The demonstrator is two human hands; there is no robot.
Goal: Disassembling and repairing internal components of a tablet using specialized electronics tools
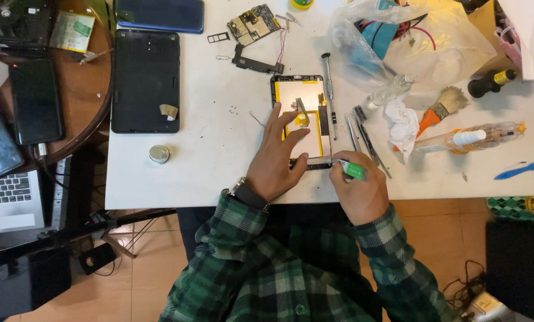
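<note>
White worktop (pixel 219 173) bearing an opened phone (pixel 302 119) with yellow interior near the front edge; left hand (pixel 277 158) laid flat on its lower half, fingers (pixel 286 122) spread apart. Right hand (pixel 359 194) at the phone's bottom right corner, fingers closed around a green-handled tool (pixel 351 169) whose tip touches the frame. Screwdriver (pixel 329 89) and tweezers (pixel 356 131) just beside the phone; black tablet (pixel 146 80) well apart on the left.
</note>
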